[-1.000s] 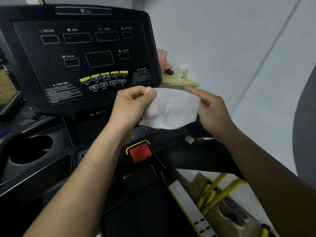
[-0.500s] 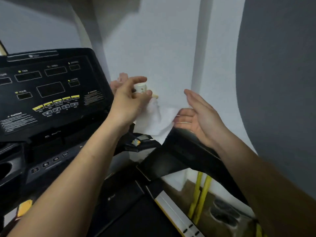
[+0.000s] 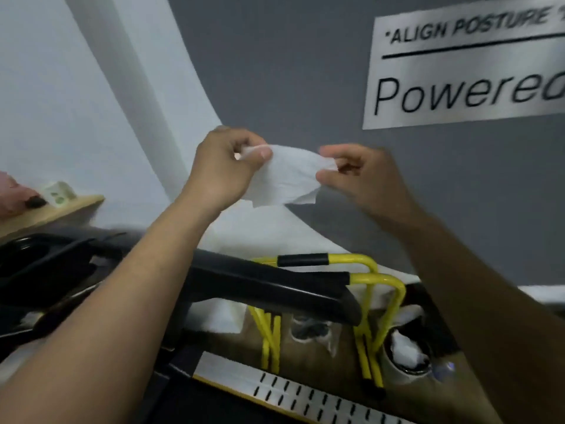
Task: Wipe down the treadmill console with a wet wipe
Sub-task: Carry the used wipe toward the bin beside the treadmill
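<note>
A white wet wipe (image 3: 287,179) is stretched in the air between both hands, in front of the grey wall. My left hand (image 3: 223,169) pinches its left edge between thumb and fingers. My right hand (image 3: 363,175) pinches its right edge. The treadmill console's display is out of view; only the black right handrail (image 3: 275,286) and a dark part of the console's side (image 3: 39,264) show at lower left.
A wooden shelf (image 3: 52,209) with a small white bottle (image 3: 59,191) hangs at left. Yellow metal frames (image 3: 376,286) stand beside the treadmill's side rail (image 3: 290,390). A white bin (image 3: 406,356) sits on the floor at right. A printed sign (image 3: 464,65) is on the wall.
My view has swung right, away from the console display. Both hands have risen, and my right hand, open half a second ago, now pinches the wipe's right edge and pulls it wide.
</note>
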`<state>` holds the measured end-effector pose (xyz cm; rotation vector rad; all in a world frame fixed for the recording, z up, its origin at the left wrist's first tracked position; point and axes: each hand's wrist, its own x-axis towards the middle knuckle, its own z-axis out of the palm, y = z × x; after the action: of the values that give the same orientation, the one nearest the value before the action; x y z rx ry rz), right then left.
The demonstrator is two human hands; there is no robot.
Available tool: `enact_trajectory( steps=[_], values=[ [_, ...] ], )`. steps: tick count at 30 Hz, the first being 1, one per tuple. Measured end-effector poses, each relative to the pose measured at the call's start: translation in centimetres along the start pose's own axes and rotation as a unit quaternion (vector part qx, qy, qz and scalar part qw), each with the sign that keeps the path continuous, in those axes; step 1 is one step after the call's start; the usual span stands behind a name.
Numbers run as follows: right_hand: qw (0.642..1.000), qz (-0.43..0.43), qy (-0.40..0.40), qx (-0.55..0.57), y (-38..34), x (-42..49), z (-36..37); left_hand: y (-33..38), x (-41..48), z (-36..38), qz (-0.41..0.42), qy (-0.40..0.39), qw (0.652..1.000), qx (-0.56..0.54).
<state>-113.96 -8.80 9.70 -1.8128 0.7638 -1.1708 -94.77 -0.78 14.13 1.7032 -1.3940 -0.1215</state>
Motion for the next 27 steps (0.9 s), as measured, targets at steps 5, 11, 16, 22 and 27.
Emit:
enact_trajectory(
  steps=[5,11,16,22,27],
  values=[
    [0.987,0.076,0.121,-0.076,3.0,-3.3,-10.9,5.0,1.8,11.6,0.056,-0.132,0.982,-0.118],
    [0.948,0.175,0.246,-0.097,5.9,-8.1,-17.3,8.7,0.2,23.5,0.093,-0.215,0.963,-0.13],
    [0.911,0.221,0.312,-0.156,10.1,-11.3,-20.8,8.8,-2.7,30.9,0.031,-0.296,0.938,-0.18],
    [0.9,0.245,0.323,-0.158,17.7,-13.4,-25.7,7.9,-5.8,39.5,-0.068,-0.32,0.919,-0.22],
    [0.907,0.297,0.257,-0.153,26.1,-14.2,-30.8,7.0,-7.7,48.6,-0.104,-0.292,0.934,-0.179]
  ],
)
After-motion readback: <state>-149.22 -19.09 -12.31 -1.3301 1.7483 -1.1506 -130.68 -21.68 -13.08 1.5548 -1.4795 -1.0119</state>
